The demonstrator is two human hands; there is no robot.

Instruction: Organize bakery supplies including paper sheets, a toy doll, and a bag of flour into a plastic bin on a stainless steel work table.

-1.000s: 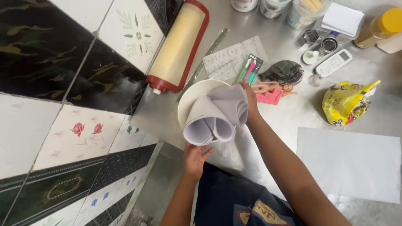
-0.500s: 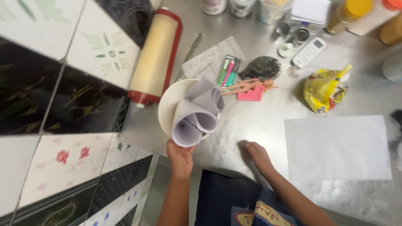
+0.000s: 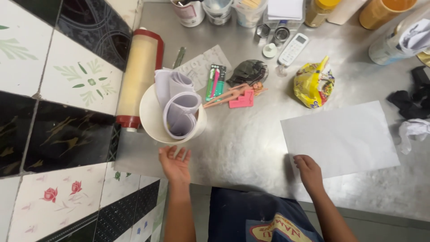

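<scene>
a brushed steel table (image 3: pixel 242 143) carries everything. on its near right lies a flat grey sheet (image 3: pixel 340 136). at the left edge stands a white bucket (image 3: pixel 152 121) with rolled grey sheets, and a long cream roll with red ends (image 3: pixel 139 76) lies just left of it. mid-table lie a pack of pens (image 3: pixel 215 82), a pink doll (image 3: pixel 237 94), a dark crumpled cloth (image 3: pixel 247 72) and a yellow bag (image 3: pixel 313 84). farther back lie a white remote (image 3: pixel 293 49) and a row of jars (image 3: pixel 251 11).

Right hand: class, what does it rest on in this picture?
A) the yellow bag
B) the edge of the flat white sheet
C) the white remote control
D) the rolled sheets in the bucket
B: the right hand lies on the near left corner of the flat white sheet, well apart from the other things.
</scene>
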